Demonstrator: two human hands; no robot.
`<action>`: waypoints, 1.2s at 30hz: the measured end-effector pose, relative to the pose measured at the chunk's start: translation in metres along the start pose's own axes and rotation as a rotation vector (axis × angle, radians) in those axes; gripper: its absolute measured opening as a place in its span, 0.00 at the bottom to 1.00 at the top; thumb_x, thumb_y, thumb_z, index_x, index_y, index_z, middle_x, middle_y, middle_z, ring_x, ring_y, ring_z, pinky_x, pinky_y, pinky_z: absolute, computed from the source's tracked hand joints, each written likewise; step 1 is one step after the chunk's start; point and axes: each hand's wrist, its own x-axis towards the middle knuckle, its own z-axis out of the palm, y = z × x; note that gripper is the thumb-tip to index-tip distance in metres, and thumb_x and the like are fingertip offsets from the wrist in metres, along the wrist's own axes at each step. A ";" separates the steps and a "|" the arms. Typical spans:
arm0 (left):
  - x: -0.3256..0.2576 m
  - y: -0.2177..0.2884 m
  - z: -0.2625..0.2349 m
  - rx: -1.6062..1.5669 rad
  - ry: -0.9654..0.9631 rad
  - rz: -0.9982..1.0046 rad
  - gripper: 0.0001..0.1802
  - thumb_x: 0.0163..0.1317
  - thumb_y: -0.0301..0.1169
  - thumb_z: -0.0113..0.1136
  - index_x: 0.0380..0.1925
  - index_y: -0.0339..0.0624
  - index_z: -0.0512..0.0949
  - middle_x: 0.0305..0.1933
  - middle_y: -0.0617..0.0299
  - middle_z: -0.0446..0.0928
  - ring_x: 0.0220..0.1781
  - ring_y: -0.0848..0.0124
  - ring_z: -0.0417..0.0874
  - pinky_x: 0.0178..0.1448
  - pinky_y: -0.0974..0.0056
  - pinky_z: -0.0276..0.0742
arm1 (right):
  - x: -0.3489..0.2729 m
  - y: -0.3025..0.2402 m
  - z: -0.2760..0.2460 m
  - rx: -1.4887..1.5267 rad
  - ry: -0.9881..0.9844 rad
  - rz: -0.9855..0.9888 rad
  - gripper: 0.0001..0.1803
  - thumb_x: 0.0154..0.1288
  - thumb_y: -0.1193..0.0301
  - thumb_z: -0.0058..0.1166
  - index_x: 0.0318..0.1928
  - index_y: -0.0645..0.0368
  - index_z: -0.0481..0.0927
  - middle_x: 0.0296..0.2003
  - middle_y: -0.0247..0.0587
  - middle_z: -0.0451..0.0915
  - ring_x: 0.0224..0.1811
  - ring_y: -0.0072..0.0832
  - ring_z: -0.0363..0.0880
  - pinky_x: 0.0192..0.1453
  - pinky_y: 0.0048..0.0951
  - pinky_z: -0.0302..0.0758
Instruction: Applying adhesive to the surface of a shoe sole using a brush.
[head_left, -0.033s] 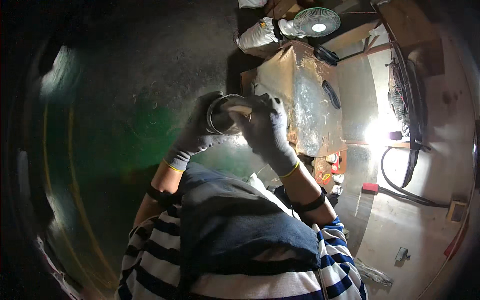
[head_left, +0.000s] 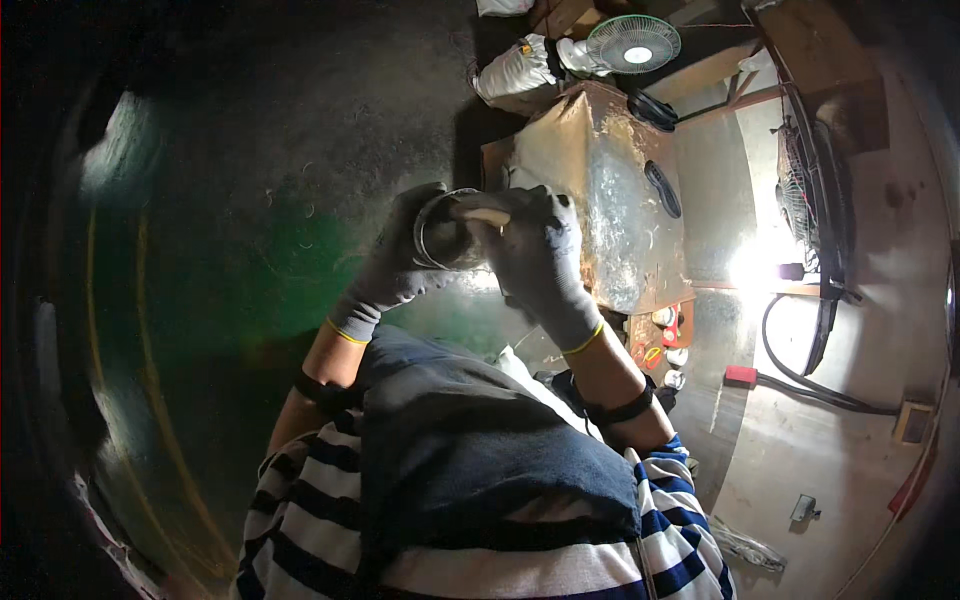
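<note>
My left hand (head_left: 395, 250), in a grey glove, is wrapped round a round, shiny hollow thing with a thin rim (head_left: 419, 238), held in front of my body. Its exact kind I cannot make out. My gloved right hand (head_left: 545, 250) is closed at the right side of this thing, its fingers bent over the edge. By the right fingers a pale tan, rounded piece (head_left: 488, 215) shows. Whether it is a handle or a bare fingertip, I cannot tell. The glove fingers hide most of the round thing's inside.
A worn, stained box-like stand (head_left: 610, 200) with black curved pieces (head_left: 662, 190) on top is ahead to the right. Behind it stand a fan (head_left: 636, 46) and a white sack (head_left: 515, 70). At right, a bright lamp (head_left: 757, 268) and cables (head_left: 825, 395) lie by a pale surface.
My right hand has turned and shifted very slightly to the right against the round thing. The left hand stays in the same place.
</note>
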 end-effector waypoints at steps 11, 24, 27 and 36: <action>-0.005 0.000 0.011 -0.156 0.005 -0.123 0.54 0.46 0.28 0.80 0.72 0.41 0.57 0.69 0.52 0.66 0.70 0.60 0.71 0.74 0.58 0.67 | -0.003 -0.004 0.010 0.125 -0.122 0.170 0.10 0.60 0.68 0.65 0.42 0.54 0.88 0.39 0.45 0.86 0.40 0.36 0.85 0.47 0.37 0.79; -0.014 -0.019 0.009 -0.110 0.008 -0.127 0.55 0.45 0.25 0.80 0.72 0.44 0.56 0.69 0.53 0.67 0.71 0.61 0.70 0.74 0.57 0.67 | -0.012 -0.007 0.019 0.110 -0.169 0.256 0.11 0.60 0.64 0.64 0.40 0.53 0.88 0.35 0.43 0.86 0.38 0.41 0.84 0.47 0.40 0.78; -0.016 -0.021 0.012 -0.156 0.015 -0.149 0.55 0.46 0.23 0.79 0.72 0.44 0.55 0.69 0.54 0.68 0.70 0.61 0.70 0.73 0.57 0.68 | -0.006 0.000 0.024 0.052 -0.025 0.123 0.09 0.62 0.60 0.60 0.40 0.44 0.88 0.39 0.38 0.86 0.41 0.42 0.81 0.49 0.42 0.71; -0.007 -0.010 0.011 -0.149 0.065 -0.083 0.54 0.43 0.30 0.84 0.69 0.38 0.59 0.65 0.50 0.64 0.66 0.59 0.72 0.70 0.57 0.72 | -0.021 -0.001 0.005 -0.167 -0.102 0.143 0.11 0.61 0.61 0.61 0.38 0.52 0.86 0.34 0.44 0.85 0.42 0.43 0.82 0.47 0.41 0.72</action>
